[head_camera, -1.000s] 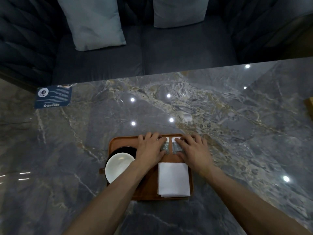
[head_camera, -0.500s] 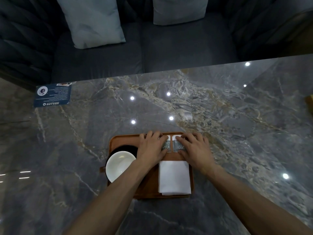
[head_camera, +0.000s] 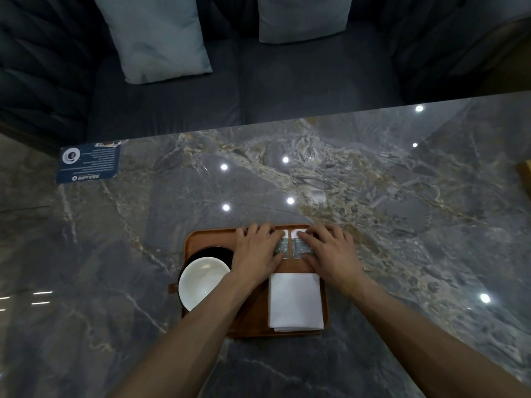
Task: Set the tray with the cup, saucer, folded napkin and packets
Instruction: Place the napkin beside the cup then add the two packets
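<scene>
A brown wooden tray (head_camera: 209, 238) lies on the marble table near me. On its left stands a white cup (head_camera: 202, 282) on a dark saucer (head_camera: 214, 252). A folded white napkin (head_camera: 295, 301) lies on the tray's right half. Two small packets (head_camera: 290, 245) lie side by side at the tray's far edge. My left hand (head_camera: 257, 251) rests flat on the left packet. Spread over the right packet is my right hand (head_camera: 330, 254). The fingers of both hands press down and cover most of the packets.
A blue printed card (head_camera: 89, 163) lies at the table's far left edge. Beyond the table stands a dark sofa (head_camera: 287, 79) with two light cushions (head_camera: 155, 35). A yellowish object (head_camera: 525, 176) shows at the right edge.
Both hands stay on the packets with almost no movement. The view has shifted slightly.
</scene>
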`<state>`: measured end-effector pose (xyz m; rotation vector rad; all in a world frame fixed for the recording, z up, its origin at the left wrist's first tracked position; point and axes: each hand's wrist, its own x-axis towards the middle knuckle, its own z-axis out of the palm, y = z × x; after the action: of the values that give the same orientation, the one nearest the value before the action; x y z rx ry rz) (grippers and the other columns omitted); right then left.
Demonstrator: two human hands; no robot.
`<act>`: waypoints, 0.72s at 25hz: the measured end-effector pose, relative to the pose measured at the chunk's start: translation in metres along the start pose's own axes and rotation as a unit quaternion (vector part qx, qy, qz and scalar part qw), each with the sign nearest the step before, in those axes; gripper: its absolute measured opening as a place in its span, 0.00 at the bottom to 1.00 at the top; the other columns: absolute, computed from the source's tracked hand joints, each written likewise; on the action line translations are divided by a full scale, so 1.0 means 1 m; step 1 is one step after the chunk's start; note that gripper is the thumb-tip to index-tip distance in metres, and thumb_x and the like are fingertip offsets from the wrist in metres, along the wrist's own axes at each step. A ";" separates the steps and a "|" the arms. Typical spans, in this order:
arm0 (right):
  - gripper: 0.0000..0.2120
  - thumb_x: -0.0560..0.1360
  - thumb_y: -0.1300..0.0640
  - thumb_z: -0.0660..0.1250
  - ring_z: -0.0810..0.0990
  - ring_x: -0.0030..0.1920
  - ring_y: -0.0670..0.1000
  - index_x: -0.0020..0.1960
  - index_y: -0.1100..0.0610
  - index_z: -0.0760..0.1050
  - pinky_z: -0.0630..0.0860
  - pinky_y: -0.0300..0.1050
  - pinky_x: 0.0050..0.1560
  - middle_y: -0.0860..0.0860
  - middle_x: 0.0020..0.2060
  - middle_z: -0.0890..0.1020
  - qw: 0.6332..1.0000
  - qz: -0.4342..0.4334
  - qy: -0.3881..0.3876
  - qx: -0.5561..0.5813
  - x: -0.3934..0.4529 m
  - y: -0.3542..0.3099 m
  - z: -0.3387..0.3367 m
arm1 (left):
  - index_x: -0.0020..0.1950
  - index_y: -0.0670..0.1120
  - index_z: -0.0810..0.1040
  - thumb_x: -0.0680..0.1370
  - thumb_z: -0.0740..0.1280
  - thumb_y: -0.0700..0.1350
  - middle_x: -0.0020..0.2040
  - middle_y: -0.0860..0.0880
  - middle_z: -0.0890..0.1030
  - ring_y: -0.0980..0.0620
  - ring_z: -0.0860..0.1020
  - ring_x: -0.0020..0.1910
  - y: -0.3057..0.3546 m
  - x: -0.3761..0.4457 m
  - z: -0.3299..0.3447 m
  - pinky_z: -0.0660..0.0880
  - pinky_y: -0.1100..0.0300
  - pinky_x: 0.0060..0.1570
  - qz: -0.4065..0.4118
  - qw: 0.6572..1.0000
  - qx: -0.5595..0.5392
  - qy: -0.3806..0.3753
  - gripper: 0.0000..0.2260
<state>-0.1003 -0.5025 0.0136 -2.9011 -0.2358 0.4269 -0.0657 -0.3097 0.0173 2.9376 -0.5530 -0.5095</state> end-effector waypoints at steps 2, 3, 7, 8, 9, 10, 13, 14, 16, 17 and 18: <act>0.25 0.74 0.44 0.68 0.70 0.64 0.57 0.69 0.46 0.71 0.68 0.57 0.60 0.48 0.63 0.75 1.000 0.000 0.000 -0.002 0.000 0.000 0.000 | 0.66 0.56 0.71 0.75 0.65 0.58 0.63 0.51 0.73 0.47 0.69 0.60 0.001 0.000 0.000 0.61 0.47 0.58 0.000 1.000 0.002 0.001 0.21; 0.24 0.74 0.44 0.68 0.70 0.63 0.57 0.69 0.46 0.71 0.68 0.57 0.60 0.48 0.63 0.76 1.000 0.000 0.002 -0.002 0.000 0.000 0.000 | 0.66 0.56 0.71 0.75 0.65 0.57 0.63 0.51 0.73 0.47 0.69 0.61 0.001 -0.001 0.000 0.61 0.47 0.59 -0.001 1.000 0.003 0.002 0.21; 0.24 0.73 0.45 0.69 0.71 0.62 0.57 0.68 0.46 0.72 0.68 0.57 0.60 0.48 0.62 0.77 1.000 0.002 0.008 0.006 -0.001 -0.001 0.000 | 0.66 0.55 0.71 0.75 0.65 0.57 0.64 0.50 0.73 0.47 0.69 0.61 0.000 -0.002 0.001 0.61 0.47 0.59 -0.001 1.000 -0.002 0.005 0.21; 0.24 0.73 0.46 0.69 0.71 0.62 0.56 0.68 0.46 0.72 0.68 0.57 0.60 0.48 0.62 0.77 1.000 0.004 0.011 0.009 -0.001 -0.002 0.000 | 0.66 0.55 0.71 0.75 0.65 0.57 0.63 0.50 0.73 0.47 0.69 0.61 0.000 -0.002 0.001 0.61 0.47 0.59 0.000 1.000 -0.003 0.004 0.21; 0.24 0.72 0.46 0.69 0.72 0.62 0.56 0.68 0.46 0.72 0.68 0.57 0.60 0.48 0.62 0.77 1.000 0.005 0.016 0.011 -0.002 -0.002 0.000 | 0.66 0.55 0.71 0.75 0.65 0.58 0.63 0.50 0.73 0.47 0.69 0.61 0.000 -0.003 0.002 0.61 0.47 0.59 0.000 1.000 -0.005 0.006 0.21; 0.24 0.72 0.46 0.70 0.72 0.62 0.56 0.67 0.46 0.72 0.69 0.57 0.60 0.48 0.62 0.77 1.000 0.008 0.020 0.016 -0.002 -0.002 -0.001 | 0.66 0.55 0.71 0.74 0.65 0.58 0.63 0.50 0.73 0.47 0.69 0.61 0.000 -0.003 0.002 0.61 0.47 0.60 -0.003 1.000 -0.009 0.006 0.20; 0.24 0.72 0.45 0.69 0.72 0.62 0.55 0.67 0.46 0.72 0.69 0.56 0.61 0.47 0.62 0.77 0.999 0.013 0.030 0.034 -0.003 -0.001 0.000 | 0.65 0.56 0.71 0.74 0.65 0.58 0.63 0.50 0.73 0.47 0.69 0.60 0.001 -0.003 0.001 0.61 0.47 0.60 -0.007 1.000 -0.013 0.011 0.20; 0.23 0.73 0.45 0.68 0.72 0.62 0.54 0.67 0.46 0.72 0.68 0.56 0.61 0.47 0.62 0.77 0.999 0.015 0.029 0.035 -0.004 -0.002 -0.001 | 0.65 0.56 0.71 0.74 0.65 0.58 0.62 0.50 0.73 0.47 0.69 0.60 0.002 -0.004 0.000 0.61 0.47 0.60 -0.006 1.000 -0.013 0.010 0.20; 0.22 0.73 0.44 0.67 0.72 0.62 0.54 0.66 0.46 0.73 0.68 0.55 0.61 0.47 0.62 0.77 0.999 0.015 0.028 0.036 -0.006 -0.001 -0.001 | 0.65 0.56 0.71 0.74 0.64 0.58 0.62 0.50 0.73 0.48 0.69 0.60 0.001 -0.006 -0.002 0.60 0.47 0.60 -0.011 1.000 -0.017 0.002 0.20; 0.22 0.73 0.44 0.67 0.72 0.61 0.54 0.66 0.46 0.73 0.68 0.56 0.61 0.47 0.62 0.77 0.999 0.014 0.033 0.038 -0.007 -0.001 -0.001 | 0.65 0.55 0.71 0.74 0.64 0.58 0.63 0.50 0.72 0.48 0.69 0.61 0.001 -0.007 -0.004 0.60 0.48 0.61 -0.009 1.000 -0.021 0.005 0.20; 0.21 0.73 0.44 0.67 0.72 0.62 0.55 0.65 0.47 0.74 0.68 0.56 0.61 0.48 0.62 0.77 0.999 0.015 0.033 0.040 -0.009 -0.002 -0.002 | 0.65 0.55 0.71 0.75 0.64 0.58 0.63 0.50 0.72 0.48 0.69 0.61 0.002 -0.008 -0.007 0.60 0.48 0.61 -0.005 1.000 -0.025 0.004 0.20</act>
<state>-0.1087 -0.5029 0.0187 -2.8379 -0.1625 0.3361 -0.0705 -0.3080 0.0269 2.8955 -0.5162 -0.5063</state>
